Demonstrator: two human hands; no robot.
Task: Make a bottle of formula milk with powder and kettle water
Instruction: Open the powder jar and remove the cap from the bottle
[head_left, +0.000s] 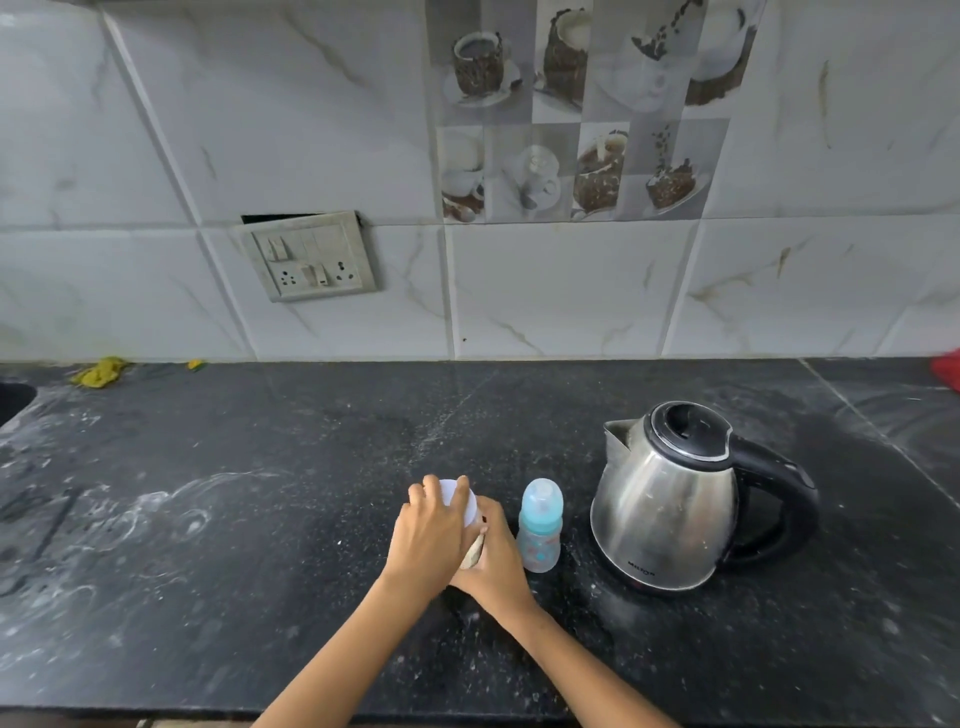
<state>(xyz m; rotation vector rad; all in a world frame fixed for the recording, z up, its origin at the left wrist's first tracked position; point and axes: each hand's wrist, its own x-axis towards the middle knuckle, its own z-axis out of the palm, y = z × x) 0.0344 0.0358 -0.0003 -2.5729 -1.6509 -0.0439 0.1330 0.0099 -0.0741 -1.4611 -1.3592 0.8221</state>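
A powder container with a white lid (462, 501) stands on the black counter (260, 493), mostly hidden by my hands. My left hand (426, 535) grips the lid from above. My right hand (493, 556) wraps around the container's body. Just to the right stands a baby bottle (540, 525) with a light blue cap, upright and closed. Further right sits a steel electric kettle (670, 499) with a black lid and handle, its spout pointing left.
A tiled wall with a switch and socket panel (311, 257) runs behind the counter. A yellow cloth (101, 371) lies at the back left, a sink edge (13, 402) at the far left, and something red (948, 369) at the far right.
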